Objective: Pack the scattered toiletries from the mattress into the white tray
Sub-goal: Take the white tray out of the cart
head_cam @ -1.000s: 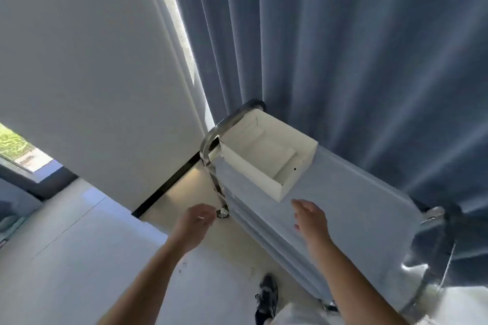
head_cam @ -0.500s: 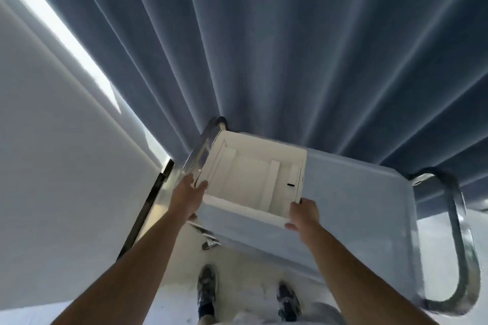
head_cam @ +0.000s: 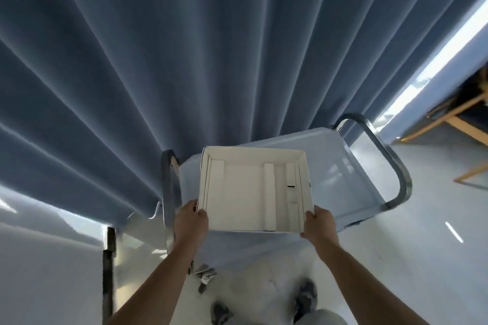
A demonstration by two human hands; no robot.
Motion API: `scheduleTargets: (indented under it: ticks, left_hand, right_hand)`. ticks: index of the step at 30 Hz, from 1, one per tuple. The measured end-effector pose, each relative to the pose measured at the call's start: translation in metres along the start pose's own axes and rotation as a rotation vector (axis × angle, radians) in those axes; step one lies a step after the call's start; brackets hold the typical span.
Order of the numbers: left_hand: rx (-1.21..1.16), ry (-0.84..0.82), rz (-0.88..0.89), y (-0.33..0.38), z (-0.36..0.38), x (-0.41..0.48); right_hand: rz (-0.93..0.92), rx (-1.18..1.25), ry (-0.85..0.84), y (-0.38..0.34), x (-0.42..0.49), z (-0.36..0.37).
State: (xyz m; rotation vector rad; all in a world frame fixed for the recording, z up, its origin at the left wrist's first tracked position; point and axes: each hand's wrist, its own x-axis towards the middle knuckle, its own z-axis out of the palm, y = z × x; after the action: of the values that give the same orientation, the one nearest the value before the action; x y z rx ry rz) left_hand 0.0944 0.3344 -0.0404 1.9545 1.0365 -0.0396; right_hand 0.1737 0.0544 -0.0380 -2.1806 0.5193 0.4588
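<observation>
Blue pleated curtain [head_cam: 184, 47], metal-handled cart [head_cam: 343, 166], wooden furniture [head_cam: 459, 119]

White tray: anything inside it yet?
No toiletries. The white tray shows only bare white floor and raised divider strips. Left hand and right hand grip its near corners, hiding them.

Left hand [head_cam: 190, 221] and right hand [head_cam: 320, 225] grip the white tray [head_cam: 241, 192] by its near corners.

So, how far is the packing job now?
Nothing is packed: the white tray is empty. In hand: the left hand and right hand grip its near corners over the pale cart. Left: all toiletries; none, and no mattress, are in view.
</observation>
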Motion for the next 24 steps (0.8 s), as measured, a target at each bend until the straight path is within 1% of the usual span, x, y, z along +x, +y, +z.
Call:
scheduleTargets:
  ticks: [3, 6, 7, 8, 10, 13, 18, 21, 24]
  left_hand:
    - [-0.028, -0.066, 0.170, 0.029, -0.010, -0.015]
    - [-0.192, -0.269, 0.224, 0.058, -0.014, -0.024]
    - [-0.205, -0.336, 0.231, 0.066, -0.012, -0.026]
    - [-0.170, -0.376, 0.262, 0.072, -0.008, -0.027]
    - [-0.095, -0.385, 0.338, 0.085, 0.005, -0.036]
    - [-0.067, -0.381, 0.417, 0.101, 0.030, -0.058]
    - [-0.027, -0.456, 0.559, 0.131, 0.078, -0.104]
    - [0.039, -0.547, 0.633, 0.156, 0.111, -0.141]
    - [0.078, -0.655, 0.651, 0.189, 0.150, -0.180]
  right_hand:
    - [-0.017, 0.103, 0.111, 0.001, -0.022, -0.025]
    - [-0.065, 0.231, 0.183, 0.007, -0.036, -0.052]
    - [-0.082, 0.256, 0.198, 0.010, -0.039, -0.059]
    - [-0.098, 0.279, 0.211, 0.014, -0.040, -0.066]
    - [-0.074, 0.317, 0.246, 0.024, -0.044, -0.082]
    - [-0.013, 0.404, 0.306, 0.042, -0.050, -0.114]
    - [0.062, 0.524, 0.345, 0.084, -0.056, -0.175]
    - [0.125, 0.559, 0.412, 0.118, -0.061, -0.216]
    - [0.180, 0.496, 0.466, 0.160, -0.068, -0.257]
